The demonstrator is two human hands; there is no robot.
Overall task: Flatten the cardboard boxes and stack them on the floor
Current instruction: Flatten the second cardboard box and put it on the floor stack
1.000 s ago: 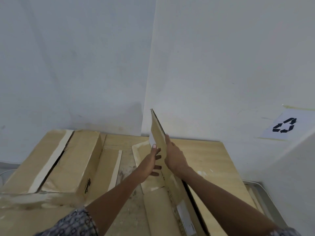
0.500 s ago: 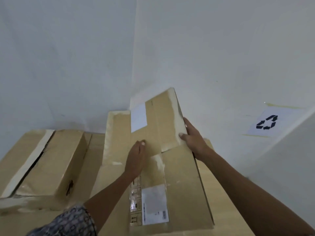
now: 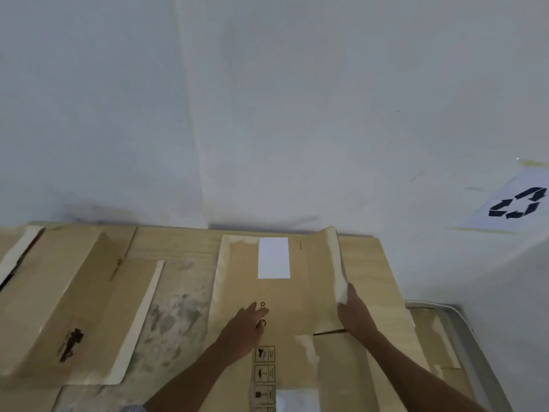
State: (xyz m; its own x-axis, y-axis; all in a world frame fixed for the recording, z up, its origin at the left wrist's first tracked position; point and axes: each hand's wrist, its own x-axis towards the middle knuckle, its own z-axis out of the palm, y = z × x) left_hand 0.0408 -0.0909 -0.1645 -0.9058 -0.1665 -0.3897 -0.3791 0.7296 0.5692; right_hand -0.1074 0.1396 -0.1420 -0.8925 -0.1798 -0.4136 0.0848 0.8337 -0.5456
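Observation:
A flattened cardboard box [image 3: 300, 307] with a white label near its far end lies flat on the wooden table [image 3: 368, 269]. My left hand [image 3: 243, 328] presses palm-down on its middle, fingers spread. At the box's right edge my right hand [image 3: 353, 313] grips the right flap, which curls slightly upward. A second cardboard box [image 3: 68, 295], unflattened with one loose flap, sits on the table at the left.
White walls meet in a corner just behind the table. A recycling sign [image 3: 517, 203] is taped to the right wall. Beyond the table's right edge, lower down, more flat cardboard [image 3: 436, 343] lies beside a grey frame [image 3: 466, 331].
The box stood on edge between my hands a second ago; it has been swung down and now lies flat on the table. My left hand moved onto its top face.

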